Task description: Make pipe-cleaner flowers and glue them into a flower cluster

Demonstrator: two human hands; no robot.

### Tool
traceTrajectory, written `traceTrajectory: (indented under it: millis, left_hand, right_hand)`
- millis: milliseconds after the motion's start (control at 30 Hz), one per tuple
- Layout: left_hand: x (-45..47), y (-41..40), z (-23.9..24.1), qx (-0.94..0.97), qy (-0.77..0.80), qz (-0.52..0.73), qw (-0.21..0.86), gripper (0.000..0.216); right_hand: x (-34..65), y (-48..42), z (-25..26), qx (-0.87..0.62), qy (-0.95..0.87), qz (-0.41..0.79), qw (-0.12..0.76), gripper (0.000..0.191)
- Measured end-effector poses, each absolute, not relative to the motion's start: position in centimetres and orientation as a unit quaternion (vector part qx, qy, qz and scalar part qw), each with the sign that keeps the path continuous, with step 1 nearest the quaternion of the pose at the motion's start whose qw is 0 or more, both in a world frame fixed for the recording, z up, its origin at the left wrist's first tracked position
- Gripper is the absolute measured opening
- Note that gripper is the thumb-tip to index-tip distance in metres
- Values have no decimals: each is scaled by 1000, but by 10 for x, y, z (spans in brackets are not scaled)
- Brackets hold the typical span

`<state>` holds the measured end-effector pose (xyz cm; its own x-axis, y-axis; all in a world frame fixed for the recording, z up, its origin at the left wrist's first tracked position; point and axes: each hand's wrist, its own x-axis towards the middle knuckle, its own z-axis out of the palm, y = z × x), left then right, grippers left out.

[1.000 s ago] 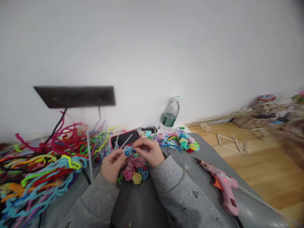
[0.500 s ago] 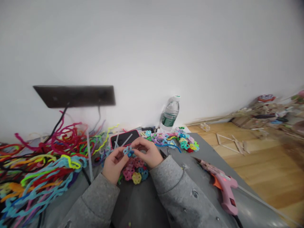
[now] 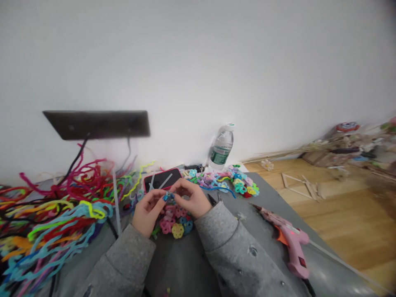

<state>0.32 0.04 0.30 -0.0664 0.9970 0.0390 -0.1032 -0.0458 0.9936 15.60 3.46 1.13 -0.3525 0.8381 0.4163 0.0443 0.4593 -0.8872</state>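
Note:
Between my fingertips is a small blue pipe-cleaner flower, partly hidden by the fingers. My left hand pinches its left side with thumb and index finger. My right hand pinches it from the right. Just beneath both hands lies a cluster of finished pipe-cleaner flowers in pink, yellow and blue. A phone with a red edge lies behind the hands, with clear glue sticks across it.
Loose coloured pipe cleaners are heaped at the left, near a wall socket panel with cables. More flowers lie by a water bottle. At the right rests a pink glue gun, its tip pointing towards the wall.
Both hands stay in nearly the same place. The blue flower has turned between my fingers and now shows less of its petals.

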Motion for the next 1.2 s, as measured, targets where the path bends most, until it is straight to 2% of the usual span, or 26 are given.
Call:
traceTrajectory:
  millis: [233,433,600,900,1200]
  left_hand:
    - [1,0,5,501,488,526,485,24]
    - [5,-1,2,444,450,544,552,27]
    - [5,-1,3,425,443,557,559,27]
    - [3,1,3,421,430,551,578,27]
    - [-1,2,-3,488,434,529,541,26]
  right_hand:
    - [156,35,13,-309,-709,423,472,15]
    - [155,38,5,-312,-631,545,455,25]
    - [154,38,6,-307,-591,619,417,35]
    - [157,38,11,-304,-570,639,418,36]
    - [159,38,9,-280,-545,667,423,33]
